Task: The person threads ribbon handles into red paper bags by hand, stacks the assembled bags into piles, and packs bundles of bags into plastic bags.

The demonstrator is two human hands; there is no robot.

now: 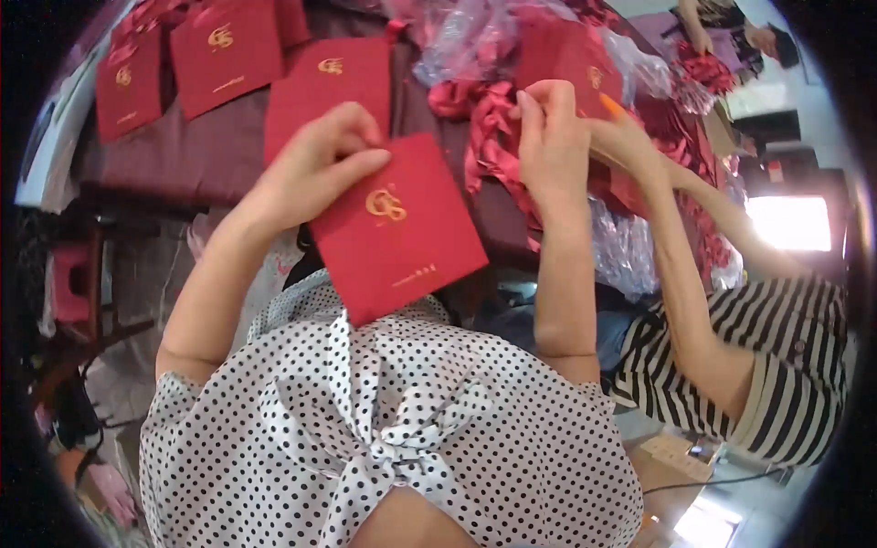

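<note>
My left hand (331, 163) pinches the upper corner of a flat red paper bag (411, 228) between thumb and fingers. The bag has a gold emblem and hangs tilted in front of my chest. To its right, my right hand (555, 151) is raised with thumb and fingers pressed together. Whatever is in that pinch, if anything, is too small to make out. Crumpled red ribbons (493, 137) lie on the table just left of my right hand. Another red bag (352, 87) lies flat behind my left hand.
More red bags (228, 55) rest at the far left of the dark red tablecloth (183, 169). Clear plastic wrapping (466, 46) is heaped at the back. At right, a co-worker in a striped shirt (786, 365) reaches toward a red bag (557, 55). Another person's arm (694, 27) shows at far right.
</note>
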